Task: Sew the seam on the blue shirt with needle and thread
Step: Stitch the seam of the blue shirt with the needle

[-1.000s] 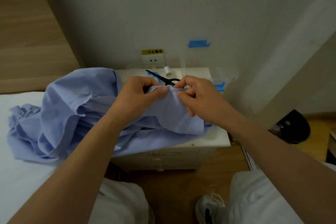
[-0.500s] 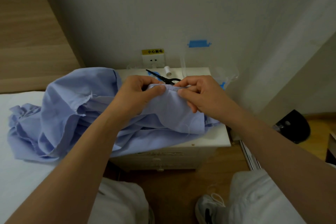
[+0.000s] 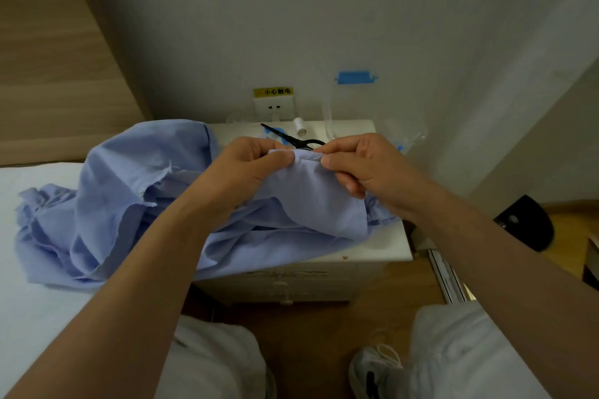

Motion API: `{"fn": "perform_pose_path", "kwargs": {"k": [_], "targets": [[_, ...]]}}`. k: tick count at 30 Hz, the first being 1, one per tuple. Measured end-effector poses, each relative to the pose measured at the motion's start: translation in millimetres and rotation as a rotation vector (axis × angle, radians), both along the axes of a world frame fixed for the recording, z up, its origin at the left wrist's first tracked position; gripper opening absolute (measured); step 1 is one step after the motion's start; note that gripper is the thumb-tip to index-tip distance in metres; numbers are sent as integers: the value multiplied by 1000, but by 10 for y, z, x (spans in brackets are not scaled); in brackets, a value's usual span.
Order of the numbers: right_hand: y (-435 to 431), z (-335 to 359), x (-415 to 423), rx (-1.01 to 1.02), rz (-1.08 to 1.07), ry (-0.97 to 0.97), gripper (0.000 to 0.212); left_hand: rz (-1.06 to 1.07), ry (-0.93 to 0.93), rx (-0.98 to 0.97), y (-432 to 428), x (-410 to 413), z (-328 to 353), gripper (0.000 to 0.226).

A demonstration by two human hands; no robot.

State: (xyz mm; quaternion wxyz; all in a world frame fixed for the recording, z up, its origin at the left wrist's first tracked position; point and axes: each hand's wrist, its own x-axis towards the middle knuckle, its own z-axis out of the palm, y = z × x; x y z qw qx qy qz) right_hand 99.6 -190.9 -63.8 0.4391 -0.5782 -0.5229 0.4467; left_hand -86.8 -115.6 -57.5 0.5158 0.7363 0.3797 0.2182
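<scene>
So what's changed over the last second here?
Little. The right hand has drawn slightly away from the left hand, opening a small gap along the blue shirt fold, where what looks like the needle shows. Both hands keep pinching the fabric; scissors and thread spool unmoved.

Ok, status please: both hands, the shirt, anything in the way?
Left hand pinches blue shirt fold. Right hand pinches its seam edge; needle too small to confirm. Scissors lie behind the hands.

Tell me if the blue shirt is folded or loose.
Loose: the blue shirt lies rumpled across the bed and nightstand, one edge pinched by the left hand and right hand.
</scene>
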Motion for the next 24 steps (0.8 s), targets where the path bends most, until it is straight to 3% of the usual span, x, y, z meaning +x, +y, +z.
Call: {"fn": "perform_pose_path", "kwargs": {"k": [24], "targets": [[26, -67, 16, -7, 76, 129, 11, -65, -88, -150, -16, 21, -19, 29]]}}
